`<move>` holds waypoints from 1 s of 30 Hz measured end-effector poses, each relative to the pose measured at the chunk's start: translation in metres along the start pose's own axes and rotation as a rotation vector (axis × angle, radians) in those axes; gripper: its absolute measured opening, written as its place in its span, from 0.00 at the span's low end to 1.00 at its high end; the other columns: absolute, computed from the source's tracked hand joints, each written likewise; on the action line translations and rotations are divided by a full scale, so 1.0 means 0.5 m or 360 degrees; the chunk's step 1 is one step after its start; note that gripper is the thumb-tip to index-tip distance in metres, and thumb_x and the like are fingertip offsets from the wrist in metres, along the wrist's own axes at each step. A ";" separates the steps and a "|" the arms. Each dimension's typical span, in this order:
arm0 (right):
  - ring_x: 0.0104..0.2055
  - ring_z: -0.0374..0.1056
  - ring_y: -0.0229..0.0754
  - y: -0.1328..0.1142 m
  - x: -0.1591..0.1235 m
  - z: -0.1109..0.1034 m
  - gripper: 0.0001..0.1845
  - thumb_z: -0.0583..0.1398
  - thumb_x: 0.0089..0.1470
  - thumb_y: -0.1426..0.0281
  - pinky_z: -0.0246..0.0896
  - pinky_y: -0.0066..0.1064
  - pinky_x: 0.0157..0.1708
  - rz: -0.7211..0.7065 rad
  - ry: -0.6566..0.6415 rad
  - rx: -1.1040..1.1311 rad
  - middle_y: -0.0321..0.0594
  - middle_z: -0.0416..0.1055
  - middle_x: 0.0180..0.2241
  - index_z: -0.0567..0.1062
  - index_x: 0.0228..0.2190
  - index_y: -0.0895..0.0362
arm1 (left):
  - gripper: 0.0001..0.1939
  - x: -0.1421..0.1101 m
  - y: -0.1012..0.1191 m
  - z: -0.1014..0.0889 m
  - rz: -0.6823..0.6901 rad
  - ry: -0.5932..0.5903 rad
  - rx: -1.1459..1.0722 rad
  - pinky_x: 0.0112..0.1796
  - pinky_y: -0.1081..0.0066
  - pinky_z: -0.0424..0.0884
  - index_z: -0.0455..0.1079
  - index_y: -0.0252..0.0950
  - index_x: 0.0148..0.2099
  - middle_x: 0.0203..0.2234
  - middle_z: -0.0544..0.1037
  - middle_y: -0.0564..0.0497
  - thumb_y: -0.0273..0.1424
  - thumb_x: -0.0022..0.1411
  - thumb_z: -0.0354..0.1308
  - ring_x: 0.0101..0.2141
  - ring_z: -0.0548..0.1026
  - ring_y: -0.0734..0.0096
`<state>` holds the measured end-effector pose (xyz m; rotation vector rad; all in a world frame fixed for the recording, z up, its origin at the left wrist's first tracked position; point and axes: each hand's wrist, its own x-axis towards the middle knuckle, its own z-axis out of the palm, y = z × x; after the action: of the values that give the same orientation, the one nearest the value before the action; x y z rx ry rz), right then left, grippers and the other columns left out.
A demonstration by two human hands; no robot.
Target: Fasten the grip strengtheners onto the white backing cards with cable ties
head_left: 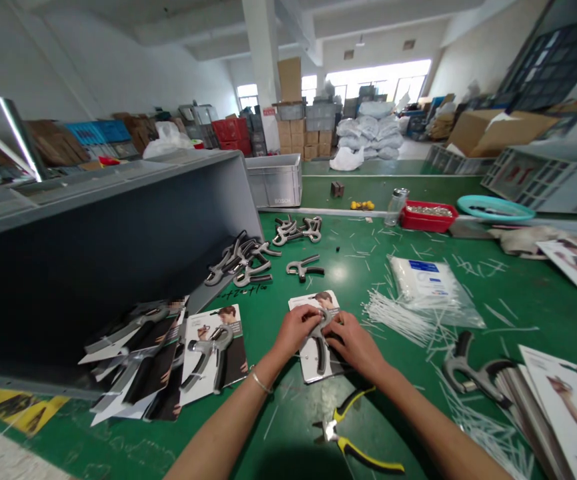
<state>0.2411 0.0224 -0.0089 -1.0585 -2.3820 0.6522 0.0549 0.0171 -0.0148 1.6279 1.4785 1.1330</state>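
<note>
A grey hand grip strengthener (321,353) lies on a printed backing card (311,371) in front of me. My left hand (298,328) pinches at the strengthener's upper end. From the other side my right hand (352,339) curls its fingers against the same end; whether a cable tie is between them is too small to see. Yellow-handled cutting pliers (335,427) lie opened on the table, close below the card. To the left, another strengthener (211,352) rests on its own card. One loose strengthener (304,268) sits beyond my hands.
A large grey crate (103,267) lies on its side at left, with carded strengtheners (143,347) by its opening. White cable ties (398,319) and their bag (425,283) are right of my hands. A stack of cards (543,413) stands at lower right. Farther back is a red tray (429,217).
</note>
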 end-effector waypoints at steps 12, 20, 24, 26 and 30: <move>0.58 0.60 0.49 0.048 0.035 0.032 0.09 0.60 0.60 0.63 0.49 0.47 0.57 0.0220 0.0252 0.0518 0.42 0.68 0.53 0.78 0.32 0.53 | 0.04 -0.015 -0.031 0.018 0.0215 0.0156 0.0015 0.46 0.66 0.68 0.76 0.36 0.36 0.36 0.76 0.48 0.26 0.61 0.59 0.42 0.73 0.65; 0.64 0.53 0.54 0.058 0.032 0.022 0.12 0.60 0.60 0.61 0.45 0.50 0.60 0.0097 -0.0047 0.0489 0.43 0.61 0.61 0.78 0.30 0.54 | 0.05 -0.018 -0.029 0.019 0.0156 0.0169 -0.0109 0.45 0.67 0.68 0.77 0.37 0.36 0.36 0.76 0.49 0.25 0.61 0.60 0.40 0.74 0.67; 0.64 0.54 0.55 0.059 0.035 0.013 0.13 0.60 0.59 0.60 0.45 0.51 0.60 0.0077 -0.0102 0.0493 0.43 0.62 0.61 0.78 0.29 0.54 | 0.05 -0.020 -0.027 0.018 0.0149 0.0159 -0.0117 0.46 0.67 0.68 0.77 0.37 0.37 0.37 0.76 0.48 0.26 0.61 0.60 0.41 0.73 0.66; 0.64 0.54 0.55 0.056 0.037 0.010 0.13 0.60 0.59 0.60 0.46 0.51 0.59 0.0076 -0.0114 0.0483 0.43 0.62 0.61 0.78 0.29 0.54 | 0.05 -0.020 -0.028 0.017 0.0154 0.0154 -0.0116 0.46 0.67 0.68 0.78 0.37 0.37 0.37 0.75 0.48 0.26 0.61 0.60 0.41 0.73 0.66; 0.62 0.56 0.54 0.053 0.039 0.007 0.12 0.61 0.58 0.62 0.47 0.51 0.59 0.0088 -0.0124 0.0477 0.43 0.63 0.60 0.78 0.28 0.55 | 0.05 -0.019 -0.032 0.017 0.0184 0.0149 -0.0133 0.47 0.66 0.68 0.78 0.37 0.37 0.37 0.75 0.48 0.27 0.61 0.60 0.42 0.74 0.66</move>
<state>0.2421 0.0522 -0.0228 -0.9855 -2.2333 1.0496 0.0560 0.0106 -0.0344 1.6401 1.3902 1.3338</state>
